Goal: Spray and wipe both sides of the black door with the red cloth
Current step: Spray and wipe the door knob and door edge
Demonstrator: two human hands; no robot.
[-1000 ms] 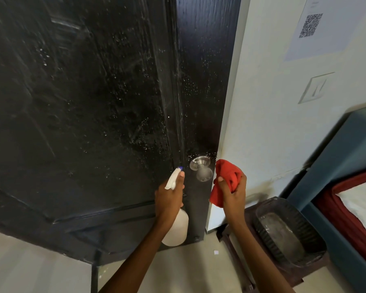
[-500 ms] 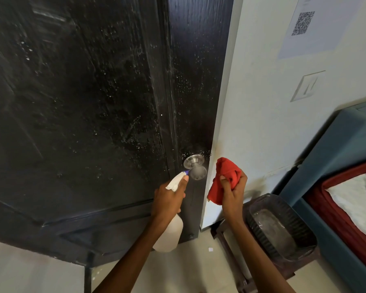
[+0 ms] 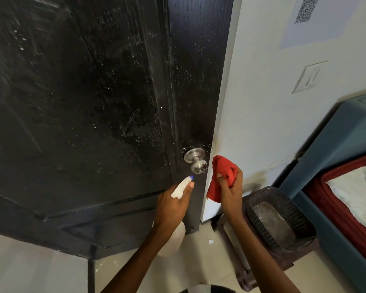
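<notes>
A sheet of paper (image 3: 311,20) is stuck high on the pale wall (image 3: 260,98) at the right, printed with a QR code; no words on it can be read. Below it sits a white light switch (image 3: 309,77). No brand or label shows on anything else.

The black door (image 3: 89,106) fills the left and middle of the view, its face flecked with white droplets and streaks, thickest along the stile above the silver doorknob (image 3: 195,160). The left hand (image 3: 173,205) grips the neck of a white spray bottle (image 3: 179,210), fingers curled round it, with the blue-tipped nozzle pointing up toward the knob and just below it. The bottle's body hangs under the wrist, partly hidden. The right hand (image 3: 230,187) holds the red cloth (image 3: 221,176) bunched in curled fingers and thumb, just to the right of the knob, at the door's edge where it meets the wall; whether the cloth touches the door cannot be told.

The floor (image 3: 30,267) is pale tile. Low at the right a dark ribbed basket (image 3: 281,220) sits on a dark brown stool or stand (image 3: 241,269) beside the wall. Further right stands a blue piece of furniture (image 3: 334,144) with red bedding (image 3: 336,208) and a white pillow or sheet (image 3: 355,193) on it, cut off by the frame edge
</notes>
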